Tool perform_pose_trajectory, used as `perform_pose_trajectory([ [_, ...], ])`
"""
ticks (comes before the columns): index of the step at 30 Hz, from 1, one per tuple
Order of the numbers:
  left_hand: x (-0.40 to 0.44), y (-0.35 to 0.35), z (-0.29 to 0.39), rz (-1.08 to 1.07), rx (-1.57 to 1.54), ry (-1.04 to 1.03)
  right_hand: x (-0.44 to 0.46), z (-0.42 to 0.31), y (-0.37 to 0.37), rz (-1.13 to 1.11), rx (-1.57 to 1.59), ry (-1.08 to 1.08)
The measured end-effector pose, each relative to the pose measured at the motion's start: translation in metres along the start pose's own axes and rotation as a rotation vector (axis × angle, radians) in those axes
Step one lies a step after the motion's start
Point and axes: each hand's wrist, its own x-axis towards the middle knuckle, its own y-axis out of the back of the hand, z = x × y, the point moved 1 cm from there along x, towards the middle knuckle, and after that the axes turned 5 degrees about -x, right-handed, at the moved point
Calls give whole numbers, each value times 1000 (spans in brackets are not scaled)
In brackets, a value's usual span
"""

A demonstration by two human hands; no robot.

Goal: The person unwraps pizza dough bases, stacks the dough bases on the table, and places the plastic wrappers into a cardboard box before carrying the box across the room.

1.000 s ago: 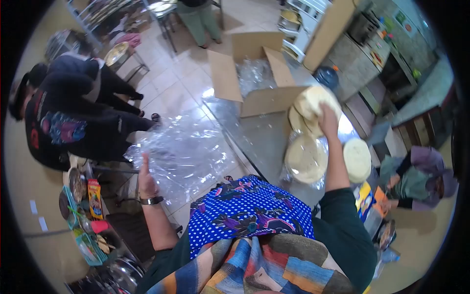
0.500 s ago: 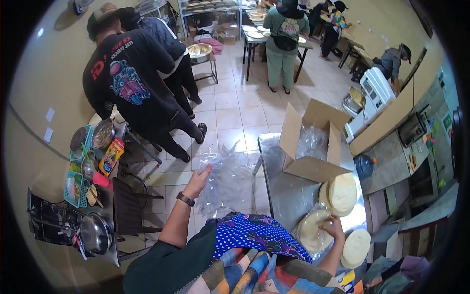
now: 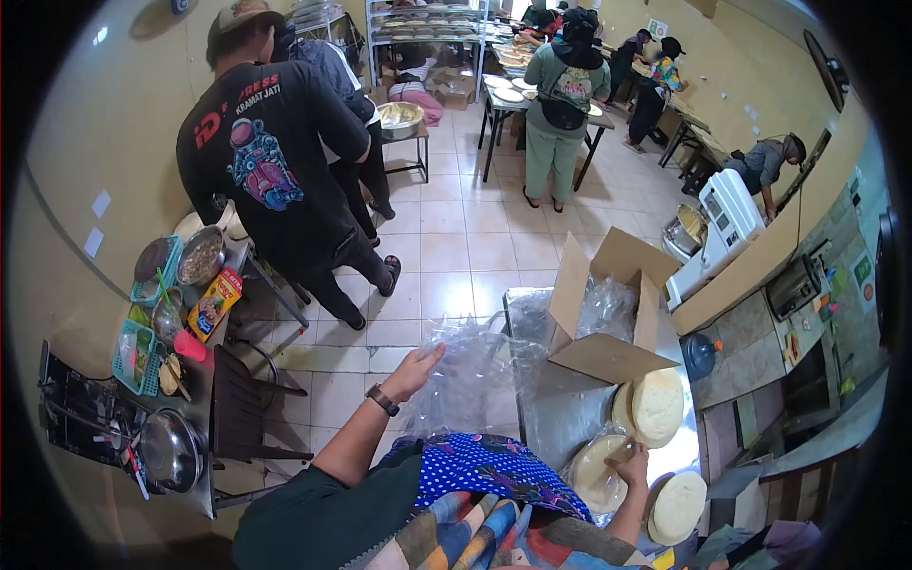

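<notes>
Here's the change: the right hand (image 3: pixel 629 467) has come off the pale stack (image 3: pixel 657 410) by the bench's right edge and is now at the bagged round (image 3: pixel 597 478) by the near edge. So attention has moved from the loose rounds to the one in plastic. Fingers bent, tips at its surface; whether they pinch bread or plastic, I cannot tell.

Over to the left hand (image 3: pixel 414 375): it's closed on clear film (image 3: pixel 464 372), thumb up, holding it aloft beyond the bench's left edge. That film has swung in too, and now reaches towards the bench (image 3: pixel 560 410). A second stack (image 3: pixel 678 505) sits at the near right corner; the open box (image 3: pixel 613 355), with crumpled plastic inside, is up at the far edge.

Now the writing. A black shirt (image 3: pixel 275 123) ahead reads "KRAMAT JATI" in white, below red lettering ending in "RESS", above an astronaut print. The orange-yellow packet (image 3: pixel 215 304) on the side table (image 3: pixel 217 380) has a label too small to read, and the white machine (image 3: pixel 730 214) shows no legible brand.
</notes>
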Motion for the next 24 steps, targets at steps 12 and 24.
perform_pose_trajectory([
  [12, -11, 10, -19, -9, -6, 21, 0, -4, -3, -50, -11, 24],
  [24, -7, 6, -27, -16, -43, -13, 12, 6, 4, -166, -73, -25],
])
